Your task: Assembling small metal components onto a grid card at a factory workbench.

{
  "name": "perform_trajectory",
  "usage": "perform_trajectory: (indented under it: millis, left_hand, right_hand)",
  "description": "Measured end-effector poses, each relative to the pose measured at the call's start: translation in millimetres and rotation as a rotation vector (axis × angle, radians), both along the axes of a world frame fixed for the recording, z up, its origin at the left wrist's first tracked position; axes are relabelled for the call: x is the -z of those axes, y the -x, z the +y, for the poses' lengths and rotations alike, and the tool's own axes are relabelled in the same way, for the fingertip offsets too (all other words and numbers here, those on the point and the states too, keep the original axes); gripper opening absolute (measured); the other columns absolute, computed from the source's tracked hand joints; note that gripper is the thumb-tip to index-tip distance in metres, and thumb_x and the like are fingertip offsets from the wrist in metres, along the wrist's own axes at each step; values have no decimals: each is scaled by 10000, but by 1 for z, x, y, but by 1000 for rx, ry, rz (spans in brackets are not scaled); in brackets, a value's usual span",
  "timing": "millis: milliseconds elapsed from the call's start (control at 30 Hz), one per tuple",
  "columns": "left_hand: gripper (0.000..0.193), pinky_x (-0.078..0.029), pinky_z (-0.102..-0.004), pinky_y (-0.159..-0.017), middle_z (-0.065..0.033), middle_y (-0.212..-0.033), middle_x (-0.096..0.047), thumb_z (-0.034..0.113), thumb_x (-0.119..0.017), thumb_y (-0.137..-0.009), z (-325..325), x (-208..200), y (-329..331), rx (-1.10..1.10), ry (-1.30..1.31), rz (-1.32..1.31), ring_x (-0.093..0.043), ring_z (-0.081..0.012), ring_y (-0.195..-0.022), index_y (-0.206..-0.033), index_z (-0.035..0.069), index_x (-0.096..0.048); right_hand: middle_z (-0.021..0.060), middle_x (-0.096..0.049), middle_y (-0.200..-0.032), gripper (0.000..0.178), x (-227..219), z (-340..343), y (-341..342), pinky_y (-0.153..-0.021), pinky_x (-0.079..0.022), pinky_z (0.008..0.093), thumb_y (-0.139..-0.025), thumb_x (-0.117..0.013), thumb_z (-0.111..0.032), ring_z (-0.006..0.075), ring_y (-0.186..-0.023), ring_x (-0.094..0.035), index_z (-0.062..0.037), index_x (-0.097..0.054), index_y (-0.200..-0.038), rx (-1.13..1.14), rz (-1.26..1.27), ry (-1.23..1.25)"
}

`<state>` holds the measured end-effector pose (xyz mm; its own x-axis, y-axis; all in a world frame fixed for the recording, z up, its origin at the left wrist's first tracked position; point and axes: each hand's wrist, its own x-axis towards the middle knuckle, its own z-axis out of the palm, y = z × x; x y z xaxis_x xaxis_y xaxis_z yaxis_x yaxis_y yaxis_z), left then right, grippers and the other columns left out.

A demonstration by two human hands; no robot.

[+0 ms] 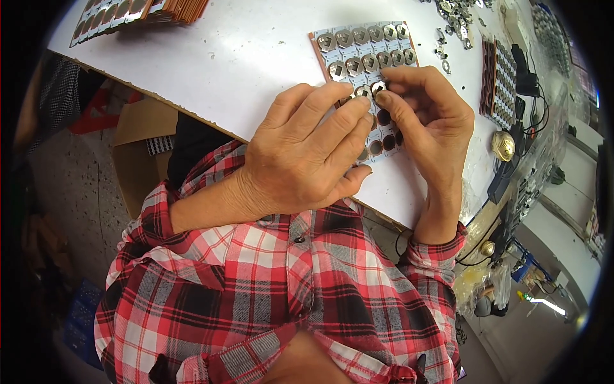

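A light-blue circuit board panel (364, 49) with a brown edge lies on the white table, tilted slightly. Its far rows carry round silver metal clips (354, 66); the nearer rows show bare dark round pads (376, 148). My left hand (297, 147) rests over the panel's left side, fingers stretched out, a fingertip touching a clip in the middle row. From the right, my right hand (438, 112) pinches a small silver clip (378, 88) between thumb and index finger, at that same row. My hands cover part of the panel.
A stack of similar panels (137, 11) stands at the table's far left. Loose metal clips (455, 22) are scattered at the far right. More filled panels (500, 83) lie at the right edge, near cables and a round gold-coloured object (503, 146). An open cardboard box (131, 137) sits below, left.
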<state>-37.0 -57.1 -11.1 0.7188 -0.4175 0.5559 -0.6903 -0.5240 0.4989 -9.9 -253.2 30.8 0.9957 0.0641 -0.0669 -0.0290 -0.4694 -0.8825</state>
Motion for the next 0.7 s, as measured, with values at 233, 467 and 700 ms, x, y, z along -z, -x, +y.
perform_trajectory:
  millis: [233, 467, 700]
  left_hand:
    - [549, -524, -481, -877, -113, -1178, -679, 282, -826, -622, -1, 1, 0, 7, 11, 13, -648, -328, -1134, -1083, -2, -730]
    - [552, -524, -468, -891, -113, -1179, -683, 292, -824, -616, -1, 0, -1, 7, -8, -12, -649, -320, -1137, -1080, 7, -737]
    - [541, -520, -457, -922, -107, -1202, -697, 338, -811, -670, 1, 3, -1, 2, -36, -39, -650, -318, -1154, -1104, 21, -751]
  right_hand:
    - [14, -652, -913, 168, 3, -11, -4, -666, -485, 183, -894, -730, 85, 52, -786, -620, 36, -724, -1054, -209, -132, 121]
    - [10, -727, -903, 178, -2, -16, -8, -701, -507, 175, -910, -770, -16, 43, -765, -644, -4, -748, -1086, 99, -223, 179]
    - [-18, -680, -917, 145, 9, -79, -28, -683, -443, 204, -923, -747, -65, 57, -767, -568, -29, -751, -1063, 116, -345, 505]
